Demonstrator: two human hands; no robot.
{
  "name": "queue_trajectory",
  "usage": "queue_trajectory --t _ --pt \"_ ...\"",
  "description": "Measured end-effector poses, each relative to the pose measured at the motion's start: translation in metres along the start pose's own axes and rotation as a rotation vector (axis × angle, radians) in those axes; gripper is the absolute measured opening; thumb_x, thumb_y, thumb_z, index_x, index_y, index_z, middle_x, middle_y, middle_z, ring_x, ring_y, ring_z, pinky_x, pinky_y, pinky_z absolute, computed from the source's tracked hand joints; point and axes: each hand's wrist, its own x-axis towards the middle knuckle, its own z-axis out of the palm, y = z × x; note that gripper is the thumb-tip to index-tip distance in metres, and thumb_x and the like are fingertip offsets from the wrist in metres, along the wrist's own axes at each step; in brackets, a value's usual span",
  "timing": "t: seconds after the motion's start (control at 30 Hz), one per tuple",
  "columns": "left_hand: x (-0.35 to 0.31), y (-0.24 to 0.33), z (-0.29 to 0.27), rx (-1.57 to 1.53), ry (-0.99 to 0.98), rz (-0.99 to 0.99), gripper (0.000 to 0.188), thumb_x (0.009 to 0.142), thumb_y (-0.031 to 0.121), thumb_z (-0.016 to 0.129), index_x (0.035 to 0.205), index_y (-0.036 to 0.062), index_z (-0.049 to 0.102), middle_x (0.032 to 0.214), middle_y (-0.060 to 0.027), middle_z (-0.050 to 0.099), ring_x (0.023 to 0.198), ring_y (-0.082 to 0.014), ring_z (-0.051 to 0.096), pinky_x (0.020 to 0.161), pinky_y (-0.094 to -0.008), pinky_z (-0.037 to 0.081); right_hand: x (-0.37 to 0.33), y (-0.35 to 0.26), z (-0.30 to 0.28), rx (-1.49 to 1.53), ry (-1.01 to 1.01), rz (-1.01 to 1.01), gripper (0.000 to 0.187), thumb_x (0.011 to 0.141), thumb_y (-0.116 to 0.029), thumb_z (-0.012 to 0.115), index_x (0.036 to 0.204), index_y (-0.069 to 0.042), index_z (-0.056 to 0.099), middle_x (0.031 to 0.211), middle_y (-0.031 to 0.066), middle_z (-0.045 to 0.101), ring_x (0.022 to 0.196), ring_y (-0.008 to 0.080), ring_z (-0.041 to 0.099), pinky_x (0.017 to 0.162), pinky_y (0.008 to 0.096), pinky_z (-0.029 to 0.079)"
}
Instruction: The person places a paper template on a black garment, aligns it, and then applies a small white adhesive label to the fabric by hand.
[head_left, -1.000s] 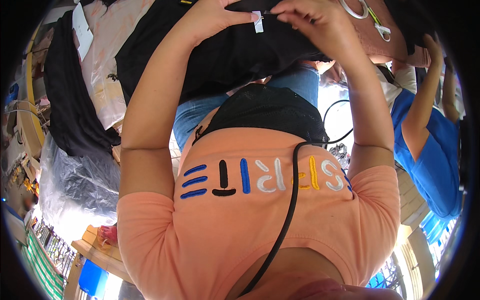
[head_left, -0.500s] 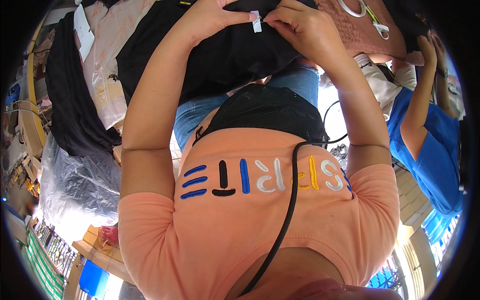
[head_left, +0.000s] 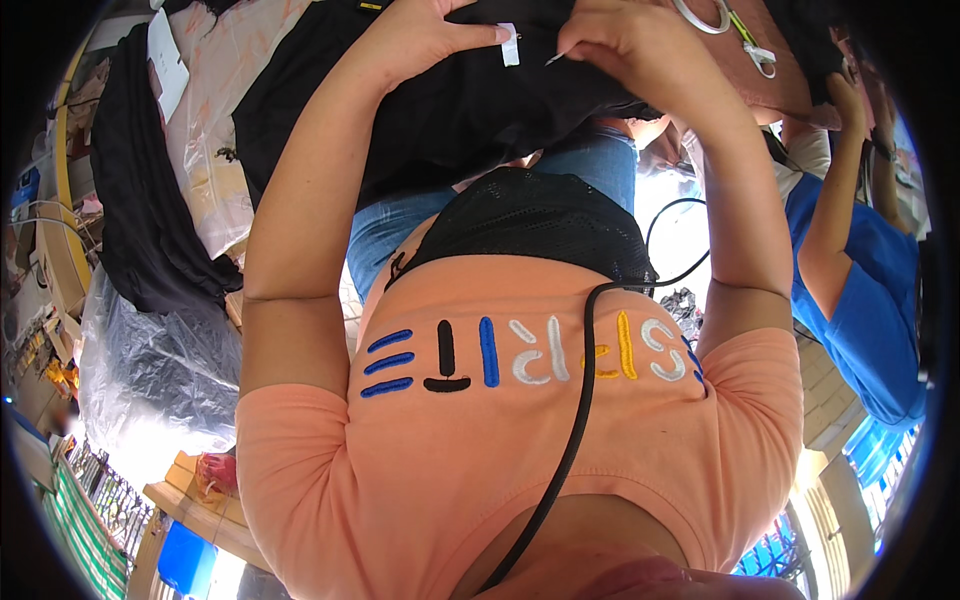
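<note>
Black cloth (head_left: 430, 135) lies spread over my lap and the surface ahead. A small white label (head_left: 510, 46) sits on it near the top edge of the view. My left hand (head_left: 425, 45) is closed on the cloth, its thumb tip against the label's left side; its other fingers are partly cut off or hidden. To the right of the label, my right hand (head_left: 625, 45) pinches a thin silvery needle (head_left: 555, 59) that points left, apart from the label. Any thread on it is too fine to make out.
At the upper right, a white ring (head_left: 705, 14) and a yellow-green tool with a white loop (head_left: 745, 35) lie on brown cloth. A co-worker in blue (head_left: 850, 290) sits to the right. More black fabric (head_left: 150, 180) hangs at left. A black cable (head_left: 588, 380) crosses my chest.
My right hand has drawn away to the right from the label, and the needle now shows between its fingers. My left hand stays put. The co-worker's arms have shifted slightly.
</note>
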Motion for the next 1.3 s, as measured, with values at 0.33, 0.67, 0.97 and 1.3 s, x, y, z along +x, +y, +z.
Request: queue_trajectory --t 0.33,0.67,0.97,1.3 --pt "-0.009 0.003 0.001 0.057 0.017 -0.002 0.032 0.091 0.023 0.080 0.105 -0.0048 0.075 0.089 -0.0064 0.074 0.081 -0.0126 0.067 0.076 -0.0286 0.054 0.054 0.081 0.017 1.008 0.398 0.498 0.005 0.103 -0.011 0.061 0.104 -0.008 0.065 0.086 0.0023 0.070 0.071 0.0100 0.066 0.061 0.0212 0.050" --pt "-0.009 0.012 0.005 0.091 -0.032 0.069 0.025 0.093 0.021 0.078 0.101 -0.0019 0.076 0.083 -0.0020 0.072 0.076 -0.0091 0.064 0.072 -0.0265 0.052 0.101 0.165 0.012 1.240 0.635 0.448 0.009 0.104 -0.007 0.057 0.109 -0.001 0.063 0.088 0.0115 0.070 0.076 0.0207 0.070 0.070 0.0304 0.059" --pt "-0.016 0.016 0.002 0.220 -0.018 0.114 0.021 0.090 0.020 0.079 0.095 0.0001 0.076 0.075 -0.0033 0.069 0.072 -0.0077 0.060 0.069 -0.0266 0.050 0.119 0.187 0.015 1.121 0.655 0.502 0.010 0.104 -0.010 0.059 0.108 -0.001 0.062 0.089 0.0131 0.069 0.077 0.0233 0.071 0.071 0.0334 0.060" --pt "-0.010 0.024 0.005 0.448 -0.131 0.514 0.016 0.092 0.015 0.075 0.099 0.0007 0.074 0.095 -0.0115 0.073 0.088 -0.0208 0.071 0.079 -0.0337 0.054 0.086 0.240 -0.020 1.115 0.583 0.504 0.021 0.099 -0.014 0.068 0.112 0.002 0.062 0.094 0.0157 0.069 0.087 0.0275 0.071 0.079 0.0388 0.059"
